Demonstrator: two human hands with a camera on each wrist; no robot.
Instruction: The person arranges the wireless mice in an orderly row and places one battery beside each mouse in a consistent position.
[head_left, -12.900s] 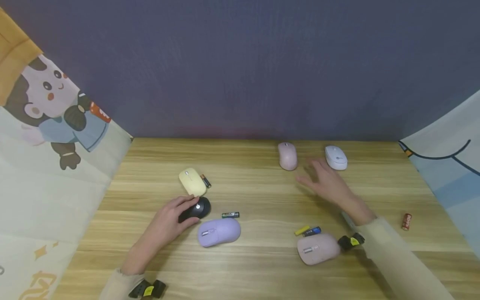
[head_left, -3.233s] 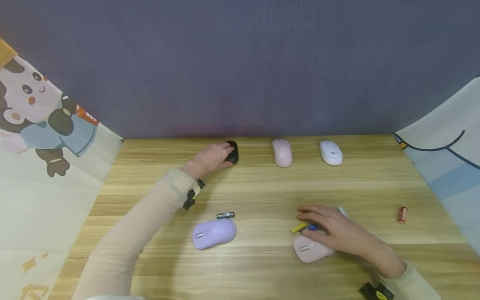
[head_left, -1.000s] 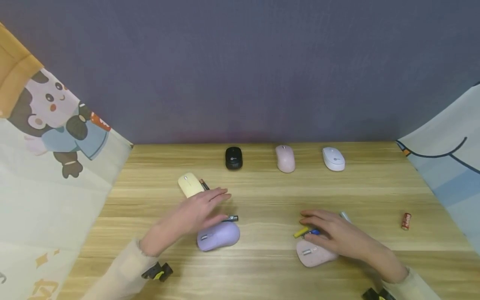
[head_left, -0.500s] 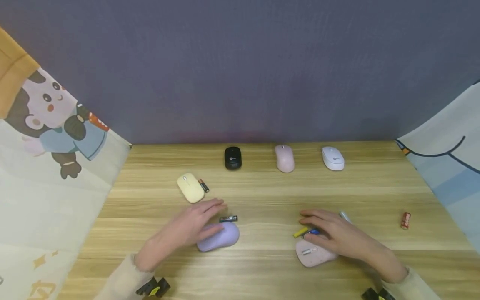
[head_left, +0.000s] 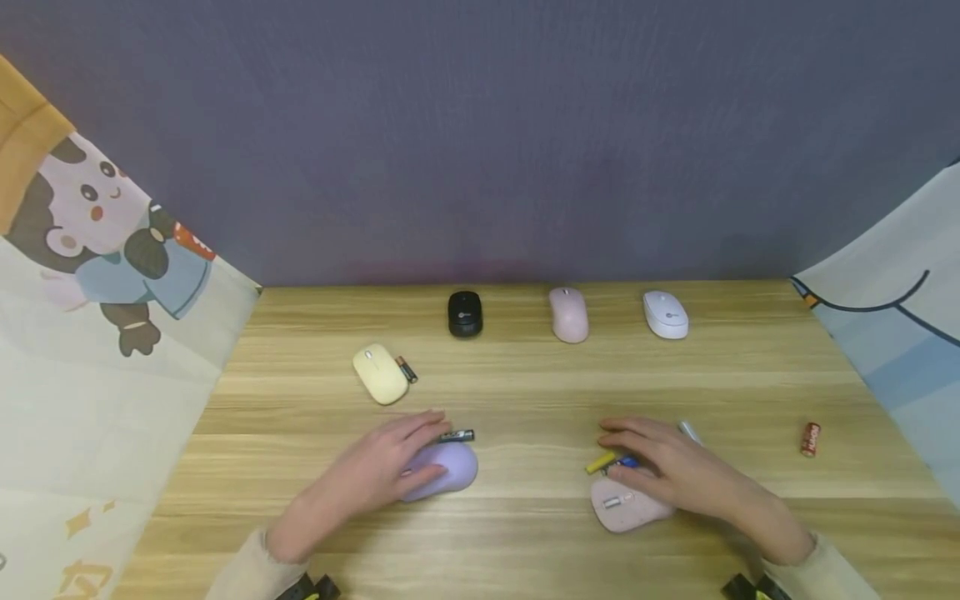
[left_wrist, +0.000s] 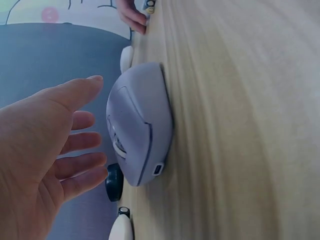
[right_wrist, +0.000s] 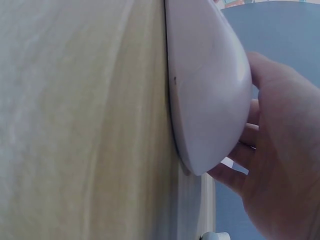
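Note:
My left hand (head_left: 375, 463) hovers over the left part of a purple computer mouse (head_left: 455, 467), its fingers extended. In the left wrist view, a gap shows between that hand (left_wrist: 45, 150) and the mouse (left_wrist: 137, 120). Just beyond the mouse lies a dark battery (head_left: 457, 436), partly behind my fingers. On the right, my relaxed right hand (head_left: 675, 467) lies over the far side of a speckled pink mouse (head_left: 627, 510) and grips nothing. A yellow battery (head_left: 600, 462) and a blue battery (head_left: 628, 462) sit by its fingers, partly covered.
Along the back edge stand a black mouse (head_left: 465, 315), a plain pink mouse (head_left: 569, 317) and a white mouse (head_left: 666, 316). A yellow mouse (head_left: 380, 375) has a battery (head_left: 407, 369) beside it. Right of my hand are a silvery battery (head_left: 688, 432) and a red battery (head_left: 810, 440).
The black mouse went from beside the yellow mouse to the back row, carried by my left hand. That hand then came back and lowered toward the purple mouse. Lately my right hand stays put.

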